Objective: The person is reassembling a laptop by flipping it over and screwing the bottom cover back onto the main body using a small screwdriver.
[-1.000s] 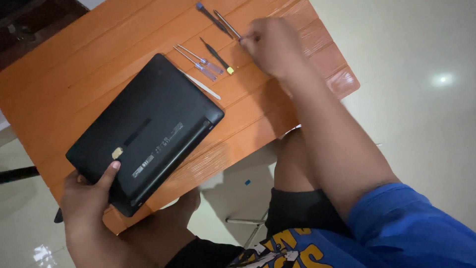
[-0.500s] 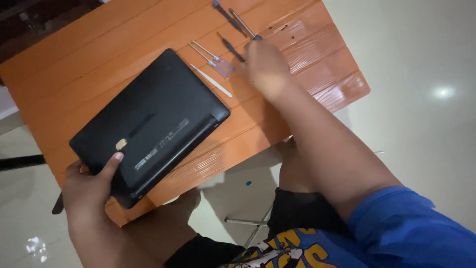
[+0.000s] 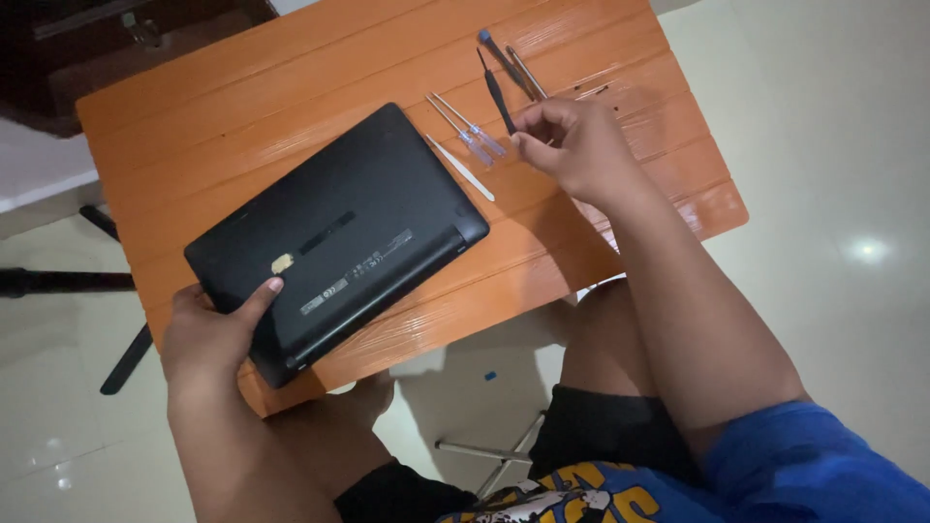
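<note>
A black laptop [image 3: 339,232] is laid upside down and slanted on an orange slatted table [image 3: 242,107]. Its near corner is gripped by the left hand [image 3: 215,334], with the thumb pressed on the underside. The right hand [image 3: 576,145] is held above the table beside a row of small tools. A thin black tool [image 3: 496,92] is touched by its fingers [image 3: 531,131], though a real grip cannot be told. Two screwdrivers with clear blue handles [image 3: 470,129] and a white stick [image 3: 463,169] are seen between hand and laptop.
</note>
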